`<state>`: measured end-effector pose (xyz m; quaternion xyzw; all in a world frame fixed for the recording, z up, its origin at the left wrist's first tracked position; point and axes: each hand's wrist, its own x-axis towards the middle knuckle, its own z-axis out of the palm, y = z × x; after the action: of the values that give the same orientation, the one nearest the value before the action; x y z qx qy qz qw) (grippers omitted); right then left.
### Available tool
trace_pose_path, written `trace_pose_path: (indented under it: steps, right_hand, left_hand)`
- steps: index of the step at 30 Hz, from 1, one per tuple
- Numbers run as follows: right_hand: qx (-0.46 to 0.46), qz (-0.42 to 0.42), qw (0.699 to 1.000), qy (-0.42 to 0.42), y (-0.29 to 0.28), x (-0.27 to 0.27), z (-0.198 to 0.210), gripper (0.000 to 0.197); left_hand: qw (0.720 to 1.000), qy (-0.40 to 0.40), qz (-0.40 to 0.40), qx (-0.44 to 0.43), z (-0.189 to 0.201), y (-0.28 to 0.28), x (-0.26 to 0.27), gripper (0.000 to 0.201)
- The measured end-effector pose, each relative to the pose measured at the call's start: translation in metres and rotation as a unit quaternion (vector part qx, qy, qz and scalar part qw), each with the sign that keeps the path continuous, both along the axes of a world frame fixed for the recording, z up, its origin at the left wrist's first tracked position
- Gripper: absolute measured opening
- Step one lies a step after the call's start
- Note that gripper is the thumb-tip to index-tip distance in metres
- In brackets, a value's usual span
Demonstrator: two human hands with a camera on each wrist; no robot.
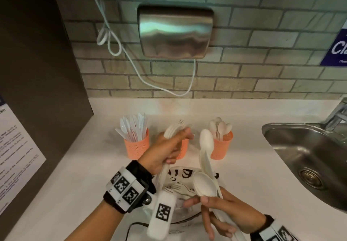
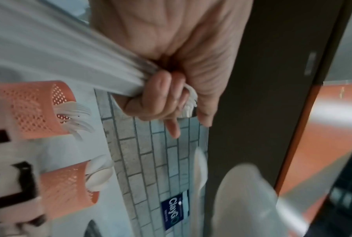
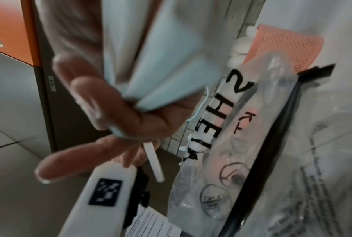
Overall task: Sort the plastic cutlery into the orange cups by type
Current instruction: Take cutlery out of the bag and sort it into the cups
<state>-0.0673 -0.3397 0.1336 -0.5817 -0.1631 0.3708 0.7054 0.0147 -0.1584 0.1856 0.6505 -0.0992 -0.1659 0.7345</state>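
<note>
Three orange mesh cups stand in a row on the white counter. The left cup (image 1: 137, 146) holds clear knives, the middle cup (image 1: 183, 147) holds forks and is partly hidden by my left hand (image 1: 169, 146), and the right cup (image 1: 221, 145) holds spoons. My left hand grips a bundle of white forks (image 1: 173, 130) just above the middle cup. Nearer to me, my right hand (image 1: 216, 216) grips a bunch of white spoons (image 1: 205, 165), their bowls pointing up. In the left wrist view the fork tines (image 2: 191, 102) poke out past the curled fingers (image 2: 160, 99).
A clear printed plastic bag (image 1: 180, 188) lies on the counter below the hands. A steel sink (image 1: 308, 156) with a tap is at the right. A dark cabinet side (image 1: 37, 71) stands at the left. A steel dispenser (image 1: 175, 34) and a white cable hang on the tiled wall.
</note>
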Motion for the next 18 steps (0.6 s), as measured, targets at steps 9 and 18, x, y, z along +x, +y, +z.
trace_pose_path:
  steps: [9, 18]
  right_hand:
    - [-0.045, -0.048, 0.997, -0.027, 0.007, 0.003, -0.001, 0.042]
    - [-0.278, -0.213, 0.899, -0.264, 0.017, 0.006, -0.018, 0.017]
  left_hand:
    - [0.987, -0.081, 0.095, 0.096, 0.002, -0.014, 0.003, 0.013]
    - [0.983, -0.066, 0.138, 0.1, -0.007, -0.005, -0.001, 0.017]
